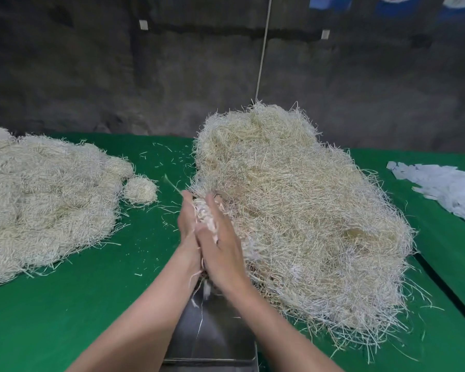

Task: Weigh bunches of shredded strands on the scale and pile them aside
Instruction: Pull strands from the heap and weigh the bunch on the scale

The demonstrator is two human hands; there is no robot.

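Note:
Between my two palms I press a small bunch of pale shredded strands [205, 214], held above the scale. My left hand [186, 224] and my right hand [220, 242] face each other with fingers fairly straight, squeezing the bunch from both sides. The steel pan of the scale [212, 331] lies below my wrists at the table's near edge, with a few loose strands on it. A big loose heap of strands [293, 210] rises just right of my hands. At the left lies a pile of bunches [43, 197], with one round bunch [140, 189] at its right edge.
The green table cover [78, 304] carries scattered stray strands. A heap of white paper slips [446, 189] lies at the far right. A thin cord [263, 49] hangs down behind the big heap. A dark wall stands behind the table.

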